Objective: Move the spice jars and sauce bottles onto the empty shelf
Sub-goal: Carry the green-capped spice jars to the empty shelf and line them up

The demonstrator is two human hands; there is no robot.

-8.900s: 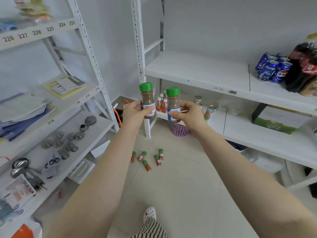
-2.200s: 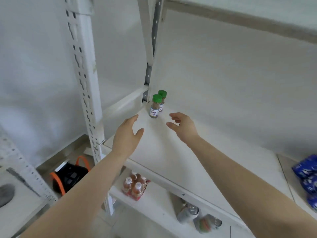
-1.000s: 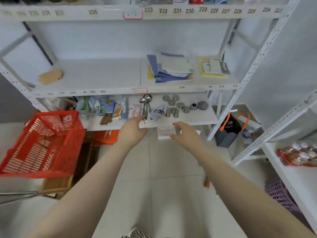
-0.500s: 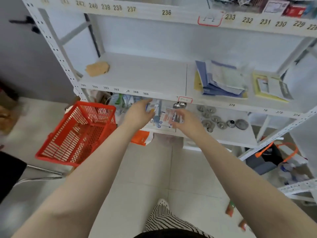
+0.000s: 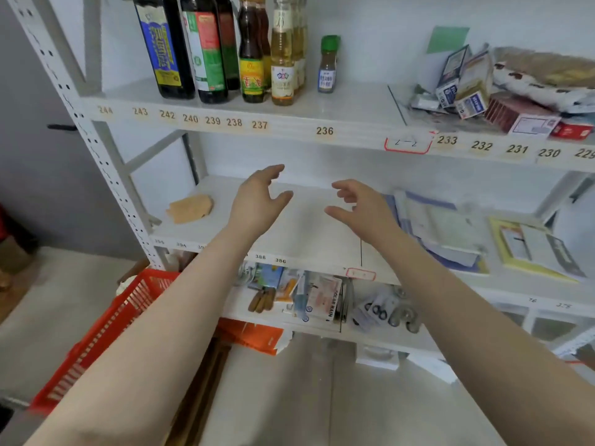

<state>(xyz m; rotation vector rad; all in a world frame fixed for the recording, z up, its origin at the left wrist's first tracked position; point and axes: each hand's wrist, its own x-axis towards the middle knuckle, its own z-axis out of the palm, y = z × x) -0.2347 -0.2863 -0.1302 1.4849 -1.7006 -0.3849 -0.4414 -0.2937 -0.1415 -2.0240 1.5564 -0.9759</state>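
Observation:
Several sauce bottles stand in a row on the upper shelf (image 5: pixel 354 104): a dark bottle with a blue label (image 5: pixel 164 46), a dark bottle with a red and green label (image 5: pixel 206 49), an amber bottle (image 5: pixel 251 49) and a pale yellow bottle (image 5: pixel 282 53). A small green-capped spice jar (image 5: pixel 327 64) stands alone to their right. My left hand (image 5: pixel 257 201) and my right hand (image 5: pixel 357 206) are raised in front of the middle shelf, below the bottles. Both hold nothing, fingers loosely spread.
The middle shelf (image 5: pixel 306 233) carries a tan lump (image 5: pixel 190 208) at left and papers (image 5: pixel 441 226) at right. Boxes and packets (image 5: pixel 489 88) crowd the upper shelf's right side. A red basket (image 5: pixel 106 333) sits low left. Small goods fill the lower shelf.
My view has risen from the floor and lower shelves to the upper shelf with the bottles. Both hands have lifted to the middle shelf's height, still holding nothing.

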